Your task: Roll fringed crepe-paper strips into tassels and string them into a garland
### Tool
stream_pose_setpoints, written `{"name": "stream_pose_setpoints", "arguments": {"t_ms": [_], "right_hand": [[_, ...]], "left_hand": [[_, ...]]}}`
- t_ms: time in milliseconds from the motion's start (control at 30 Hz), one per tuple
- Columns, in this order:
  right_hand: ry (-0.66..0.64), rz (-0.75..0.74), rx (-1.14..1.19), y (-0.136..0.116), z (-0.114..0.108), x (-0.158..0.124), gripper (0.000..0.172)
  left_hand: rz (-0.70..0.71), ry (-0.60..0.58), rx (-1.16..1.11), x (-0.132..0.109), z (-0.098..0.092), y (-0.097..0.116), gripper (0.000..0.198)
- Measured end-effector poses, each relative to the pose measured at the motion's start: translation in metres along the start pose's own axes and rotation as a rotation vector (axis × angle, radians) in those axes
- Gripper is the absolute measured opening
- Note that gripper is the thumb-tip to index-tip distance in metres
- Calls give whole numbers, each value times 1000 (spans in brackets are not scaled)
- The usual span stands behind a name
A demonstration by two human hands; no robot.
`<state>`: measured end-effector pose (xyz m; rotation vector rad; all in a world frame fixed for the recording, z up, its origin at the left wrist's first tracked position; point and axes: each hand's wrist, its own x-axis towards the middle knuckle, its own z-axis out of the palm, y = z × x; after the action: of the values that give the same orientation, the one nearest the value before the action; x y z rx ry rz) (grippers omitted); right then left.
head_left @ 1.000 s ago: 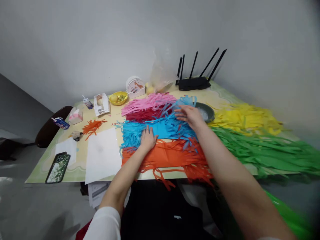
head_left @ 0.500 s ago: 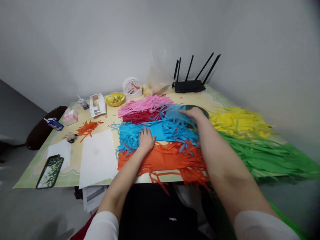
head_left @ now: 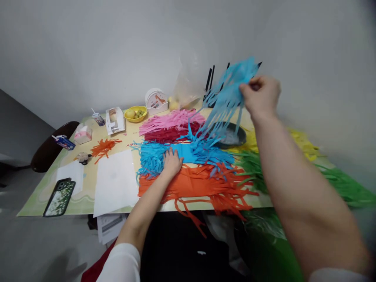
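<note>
Head view: my pinching right hand (head_left: 263, 98) has lifted pale-blue fringed sheeting (head_left: 230, 92) apart; my spread left hand (head_left: 172, 161) rests on bright-blue fringing (head_left: 201, 152).

1. Black router (head_left: 210, 80), upper right of center: body mostly hidden behind raised blue fringe (head_left: 232, 88), itself motion-blurred.
2. Right hand (head_left: 263, 96), upper right: some fingers curled out of sight.
3. Yellow strips (head_left: 302, 143), green strips (head_left: 343, 182), right: partly covered by right forearm (head_left: 296, 188); green end blurry.
4. Dark bowl (head_left: 242, 137), center right: contents unclear.
5. Blue carton (head_left: 65, 143), far left: label too small to read.
6. Left sleeve (head_left: 120, 264), right sleeve (head_left: 335, 275): cut by bottom edge.
</note>
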<state>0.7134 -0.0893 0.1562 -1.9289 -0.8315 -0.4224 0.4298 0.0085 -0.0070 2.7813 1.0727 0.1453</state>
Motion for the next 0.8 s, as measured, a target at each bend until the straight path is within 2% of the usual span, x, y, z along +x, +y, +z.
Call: {"name": "stream_pose_setpoints", "arguments": {"t_ms": [67, 100, 133, 167, 200, 267, 367, 400, 467, 533, 600, 633, 667, 767, 800], "right_hand": [[177, -32, -71, -30, -29, 2, 22], [211, -82, -93, -46, -43, 0, 21], [189, -157, -105, -62, -56, -5, 20], [107, -245, -121, -77, -66, -14, 20], [-21, -337, -141, -90, -74, -24, 18], [-389, -504, -170, -110, -81, -52, 13], [-952, -639, -127, -130, -77, -98, 13], [-1081, -659, -89, -134, -74, -111, 15], [-1238, -687, 0, -142, -68, -132, 21], [-1318, -710, 79, -149, -63, -144, 23], [-1322, -713, 116, -154, -59, -151, 23], [-1260, -699, 122, -157, -59, -155, 22], [-1152, -673, 122, -159, -59, -160, 22], [-706, -585, 137, -167, -63, -182, 24], [-617, -591, 152, -169, -64, -191, 23]], "left_hand": [[20, -2, -20, -1, -7, 2, 54], [38, -4, -34, -2, -14, 3, 51], [66, -6, -53, -4, -23, 4, 47], [98, -7, -75, -7, -35, 4, 42], [129, -5, -95, -12, -50, 3, 38], [185, 67, -166, -27, -85, -1, 35], [329, 341, -389, -61, -138, -15, 41], [413, 364, -453, -74, -151, -19, 48], [555, 265, -537, -96, -168, -28, 56], [565, 73, -605, -113, -171, -34, 47], [444, -49, -693, -124, -166, -41, 29], [368, -73, -739, -129, -163, -44, 22], [298, -76, -781, -133, -159, -48, 18], [167, -35, -888, -144, -150, -59, 23], [141, -30, -922, -148, -148, -62, 24]]}}
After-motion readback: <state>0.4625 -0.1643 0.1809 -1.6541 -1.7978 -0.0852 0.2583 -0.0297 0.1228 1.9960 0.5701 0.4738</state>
